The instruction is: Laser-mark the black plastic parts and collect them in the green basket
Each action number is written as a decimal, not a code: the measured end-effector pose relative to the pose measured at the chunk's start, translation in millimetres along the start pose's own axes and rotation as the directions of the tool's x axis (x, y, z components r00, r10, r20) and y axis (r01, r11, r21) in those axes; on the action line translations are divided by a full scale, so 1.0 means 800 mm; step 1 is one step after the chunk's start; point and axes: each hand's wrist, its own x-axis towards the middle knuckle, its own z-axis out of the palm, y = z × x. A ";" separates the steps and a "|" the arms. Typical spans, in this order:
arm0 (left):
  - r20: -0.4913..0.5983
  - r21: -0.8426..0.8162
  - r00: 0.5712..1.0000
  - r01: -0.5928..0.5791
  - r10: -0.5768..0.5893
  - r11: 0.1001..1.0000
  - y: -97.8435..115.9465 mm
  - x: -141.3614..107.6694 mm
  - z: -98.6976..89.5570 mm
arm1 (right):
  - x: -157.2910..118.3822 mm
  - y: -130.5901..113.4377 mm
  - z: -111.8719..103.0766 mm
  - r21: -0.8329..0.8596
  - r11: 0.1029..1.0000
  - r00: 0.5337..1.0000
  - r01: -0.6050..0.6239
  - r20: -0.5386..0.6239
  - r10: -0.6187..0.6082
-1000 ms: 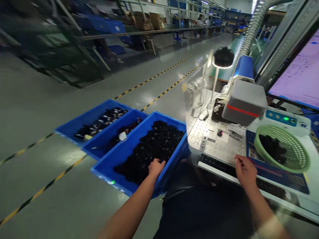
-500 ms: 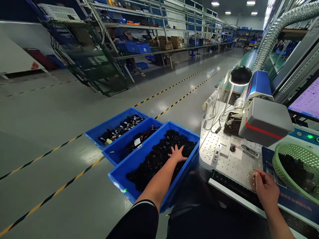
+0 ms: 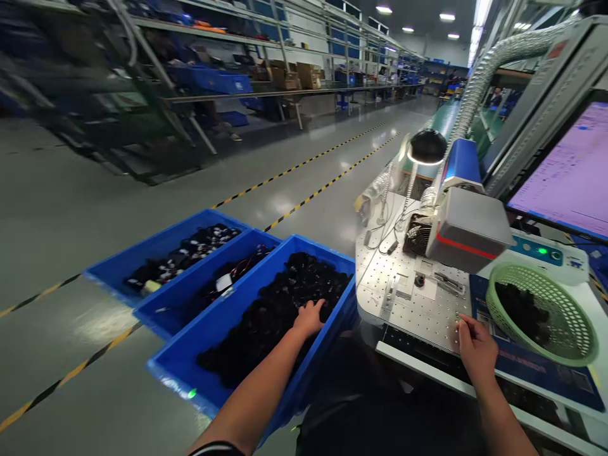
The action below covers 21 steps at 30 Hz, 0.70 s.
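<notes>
My left hand (image 3: pixel 308 316) reaches down into the nearest blue bin (image 3: pixel 213 320), palm down on a heap of small black parts (image 3: pixel 280 297); its fingertips sink into the heap, so a grip does not show. My right hand (image 3: pixel 475 347) rests at the front edge of the white perforated plate (image 3: pixel 408 310), fingers curled together with nothing visible in them. One small black part (image 3: pixel 418 280) sits on the plate under the grey marking head (image 3: pixel 468 228).
A green mesh basket (image 3: pixel 546 356) with black parts stands to the right of my right hand. Two more blue bins (image 3: pixel 194 278) (image 3: pixel 142 253) lie to the left on the floor. A lamp (image 3: pixel 426 147), a monitor (image 3: pixel 565 183) and a keyboard (image 3: pixel 418 347) surround the plate.
My left hand pushed forward with fingers spread flat on the black parts, then drew back a little with fingers curled. My right hand stayed at the plate's front edge while the view swung.
</notes>
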 end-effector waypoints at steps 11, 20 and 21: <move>0.018 -0.013 1.000 0.009 -0.008 1.000 0.013 0.009 -0.001 | 0.012 0.007 0.005 0.000 1.000 0.997 0.008 0.080 -0.008; -0.077 -0.021 0.997 -0.017 0.016 1.000 -0.015 -0.031 -0.005 | 0.058 -0.067 0.065 -0.057 0.982 0.958 0.181 0.234 -0.164; -0.076 -0.030 0.997 -0.017 0.015 0.999 -0.020 -0.034 -0.005 | 0.063 -0.080 0.074 -0.079 0.981 0.956 0.180 0.249 -0.155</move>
